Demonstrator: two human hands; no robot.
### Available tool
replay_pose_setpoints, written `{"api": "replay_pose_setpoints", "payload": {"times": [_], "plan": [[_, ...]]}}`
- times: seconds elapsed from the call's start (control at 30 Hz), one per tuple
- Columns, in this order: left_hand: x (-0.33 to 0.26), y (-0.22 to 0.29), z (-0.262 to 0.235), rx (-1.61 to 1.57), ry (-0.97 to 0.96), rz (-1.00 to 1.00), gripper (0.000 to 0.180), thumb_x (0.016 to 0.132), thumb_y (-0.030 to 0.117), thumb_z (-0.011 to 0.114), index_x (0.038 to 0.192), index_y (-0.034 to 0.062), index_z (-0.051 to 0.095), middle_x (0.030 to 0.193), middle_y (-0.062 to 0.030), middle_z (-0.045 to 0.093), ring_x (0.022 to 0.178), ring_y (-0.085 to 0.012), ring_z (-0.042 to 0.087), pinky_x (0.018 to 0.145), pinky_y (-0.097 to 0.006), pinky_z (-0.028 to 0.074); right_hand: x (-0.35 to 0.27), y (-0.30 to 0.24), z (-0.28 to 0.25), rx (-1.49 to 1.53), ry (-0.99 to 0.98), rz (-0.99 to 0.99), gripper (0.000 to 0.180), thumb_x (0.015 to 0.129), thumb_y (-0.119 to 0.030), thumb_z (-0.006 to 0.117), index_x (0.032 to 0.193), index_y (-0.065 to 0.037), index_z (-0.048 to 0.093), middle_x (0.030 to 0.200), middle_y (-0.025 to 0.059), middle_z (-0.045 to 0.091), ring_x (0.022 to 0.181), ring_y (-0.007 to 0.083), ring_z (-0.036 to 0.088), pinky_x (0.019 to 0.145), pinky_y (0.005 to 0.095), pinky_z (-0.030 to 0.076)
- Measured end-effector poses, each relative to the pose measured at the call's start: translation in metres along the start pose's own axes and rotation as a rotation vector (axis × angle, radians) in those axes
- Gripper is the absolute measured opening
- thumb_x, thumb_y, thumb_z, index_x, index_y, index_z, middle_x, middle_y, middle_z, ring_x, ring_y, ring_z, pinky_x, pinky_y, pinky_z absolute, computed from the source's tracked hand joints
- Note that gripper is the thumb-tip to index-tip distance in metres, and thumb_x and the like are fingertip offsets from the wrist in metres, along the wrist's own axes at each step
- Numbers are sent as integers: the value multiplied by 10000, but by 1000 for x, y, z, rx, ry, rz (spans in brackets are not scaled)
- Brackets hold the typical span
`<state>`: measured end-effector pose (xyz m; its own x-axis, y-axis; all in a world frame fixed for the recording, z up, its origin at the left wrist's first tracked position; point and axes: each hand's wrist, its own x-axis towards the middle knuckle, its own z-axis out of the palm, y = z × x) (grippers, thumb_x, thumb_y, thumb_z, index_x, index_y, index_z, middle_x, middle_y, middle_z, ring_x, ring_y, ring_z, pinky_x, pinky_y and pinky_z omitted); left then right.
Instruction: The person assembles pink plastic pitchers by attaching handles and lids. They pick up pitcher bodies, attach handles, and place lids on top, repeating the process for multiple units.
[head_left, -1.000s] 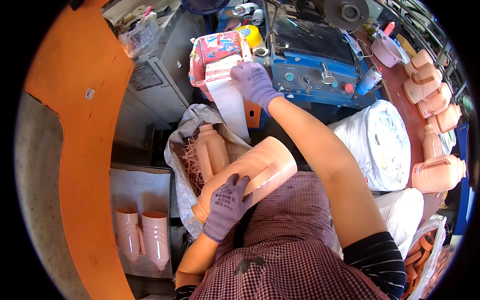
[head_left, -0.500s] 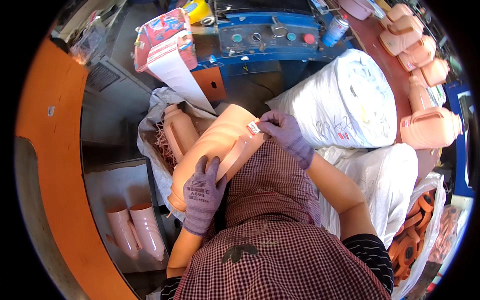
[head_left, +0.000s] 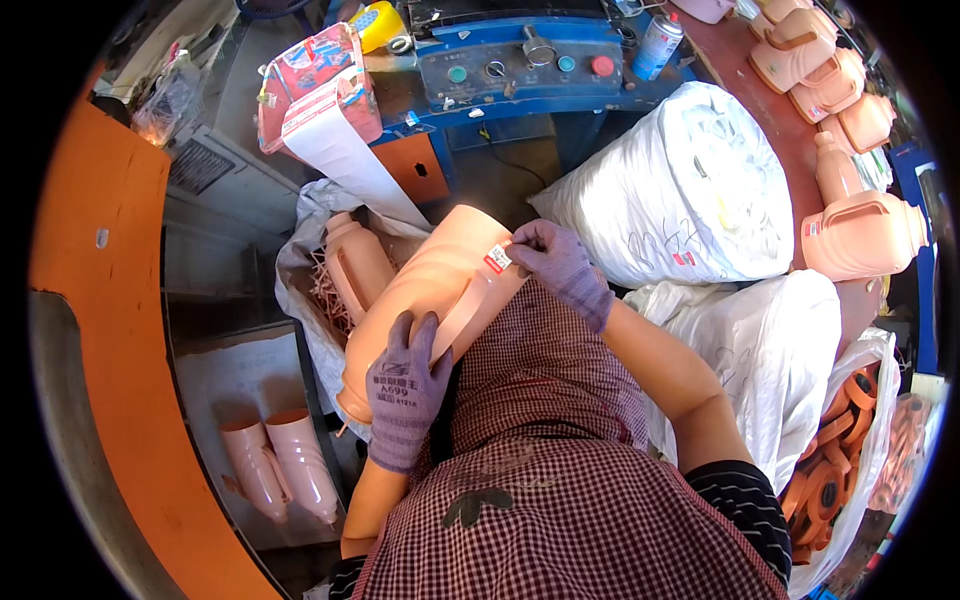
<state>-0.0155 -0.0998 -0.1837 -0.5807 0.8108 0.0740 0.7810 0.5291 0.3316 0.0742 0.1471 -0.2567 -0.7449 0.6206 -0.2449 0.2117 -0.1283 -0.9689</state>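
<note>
A peach plastic thermos-jug shell (head_left: 425, 285) lies slanted across my lap, its wide end away from me to the right and its narrow neck toward the lower left. My left hand (head_left: 405, 400), in a grey-purple glove, grips it at the handle near the neck. By the wide end, a small red-and-white label (head_left: 497, 258) sits on the shell's side. The gloved fingers of my right hand (head_left: 565, 265) are pinched together at the label's right edge. My fingers hide that corner, so how far it sticks there is hidden.
Another shell (head_left: 357, 265) lies in an open sack on the left. Two glossy shells (head_left: 302, 465) stand lower left. A strip of white label backing (head_left: 345, 145) hangs from a red basket (head_left: 312, 80). White sacks (head_left: 655, 195) and a row of jugs (head_left: 862, 235) line the right.
The label now lies flatter against the shell, and my right fingers have shifted slightly along its edge. My left hand keeps its grip. The whole view has tilted a little.
</note>
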Motion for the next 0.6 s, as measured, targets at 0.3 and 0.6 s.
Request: {"api": "replay_pose_setpoints", "payload": {"times": [0.3,0.6], "plan": [[-1,-5,-1,-8,-16,-14,441,817,223,721,1227,92,623,1244,-189,605,1012,-362,655,822,-411,552,-1,4,4,-501,155,-232,348,821,-198,761,1070,-6,610,833,75,670,802,153,652,708,314,527],[-17,-59,-13,-233,165,112,604,755,127,780,1313,54,562,1320,-185,565,1177,-327,582,928,-374,506,0,3,9,-129,-390,123,368,920,-315,689,1052,28,700,898,51,690,818,114,587,763,292,486]]}}
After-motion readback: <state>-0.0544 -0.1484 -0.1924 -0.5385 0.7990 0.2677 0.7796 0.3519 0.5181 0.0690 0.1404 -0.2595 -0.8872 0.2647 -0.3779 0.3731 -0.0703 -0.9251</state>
